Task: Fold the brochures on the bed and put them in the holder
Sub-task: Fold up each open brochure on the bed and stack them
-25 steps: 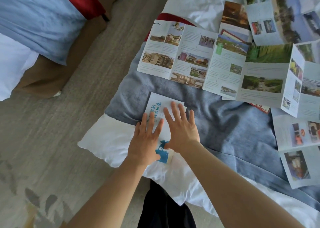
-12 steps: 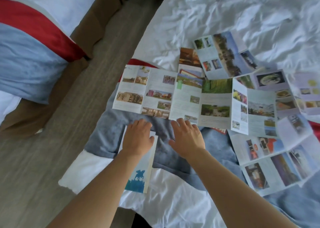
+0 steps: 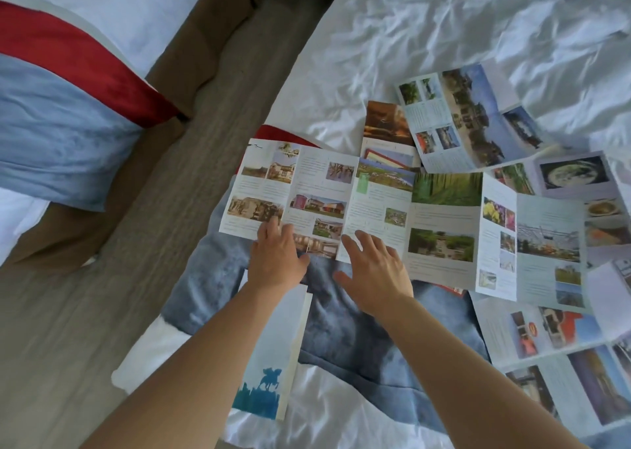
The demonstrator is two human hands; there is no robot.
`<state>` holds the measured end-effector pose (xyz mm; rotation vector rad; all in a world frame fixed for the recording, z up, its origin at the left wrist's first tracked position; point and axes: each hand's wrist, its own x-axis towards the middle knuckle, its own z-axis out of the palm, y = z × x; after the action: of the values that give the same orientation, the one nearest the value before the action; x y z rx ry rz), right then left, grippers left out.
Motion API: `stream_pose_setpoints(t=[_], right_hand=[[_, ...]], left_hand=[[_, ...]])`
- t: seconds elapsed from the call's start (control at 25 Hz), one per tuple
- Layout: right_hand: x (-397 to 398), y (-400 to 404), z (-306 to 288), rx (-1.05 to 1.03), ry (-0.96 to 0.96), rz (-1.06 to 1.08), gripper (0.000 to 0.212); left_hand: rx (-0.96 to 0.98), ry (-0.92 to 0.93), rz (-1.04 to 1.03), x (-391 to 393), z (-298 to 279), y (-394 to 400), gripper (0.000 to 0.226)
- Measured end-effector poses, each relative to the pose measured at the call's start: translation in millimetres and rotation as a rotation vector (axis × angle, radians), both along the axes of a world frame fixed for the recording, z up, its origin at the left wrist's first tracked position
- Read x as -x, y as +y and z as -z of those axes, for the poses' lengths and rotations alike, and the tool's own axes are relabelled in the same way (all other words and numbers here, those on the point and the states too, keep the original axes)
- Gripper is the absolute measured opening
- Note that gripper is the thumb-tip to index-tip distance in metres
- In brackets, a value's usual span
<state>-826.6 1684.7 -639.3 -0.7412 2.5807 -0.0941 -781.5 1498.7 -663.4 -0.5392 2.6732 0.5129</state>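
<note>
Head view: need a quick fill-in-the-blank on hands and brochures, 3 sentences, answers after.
1. Both hands, left hand and right hand, reach the near edge of the long unfolded brochure, and neither has ____ it yet.
2. The folded brochure with the blue horse-rider print lies under the ____ forearm.
3. The blanket under the hands is ____ in colour.

Missing words: gripped; left; blue-grey

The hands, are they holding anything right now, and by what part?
Nothing is gripped. Left hand and right hand lie open, fingertips on the near edge of the unfolded brochure.
</note>
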Motion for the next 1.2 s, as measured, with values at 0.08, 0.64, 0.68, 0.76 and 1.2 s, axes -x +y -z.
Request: stream_pose_setpoints(t=[0.08, 0.64, 0.68, 0.76, 1.2], right_hand=[[11, -10, 7, -0.003, -0.011, -0.011, 0.068], [35, -39, 25, -0.077, 0.004, 0.127, 0.063], [37, -39, 23, -0.058, -0.009, 0.169, 0.062], [41, -39, 19, -0.034, -0.027, 0.225, 0.061], [64, 7, 14, 0.002, -0.009, 0.475, 0.052]], left_hand=[[0.035, 0.012, -0.068, 11, 5, -12, 0.060], [0.056, 0.296, -0.481, 40, 11, -67, 0.086], [0.020, 0.360, -0.483, 43, 7, -65, 0.071], [-0.093, 0.433, -0.476, 47, -3, -55, 0.044], [-0.550, 0.088, -0.502, 75, 12, -10, 0.049]])
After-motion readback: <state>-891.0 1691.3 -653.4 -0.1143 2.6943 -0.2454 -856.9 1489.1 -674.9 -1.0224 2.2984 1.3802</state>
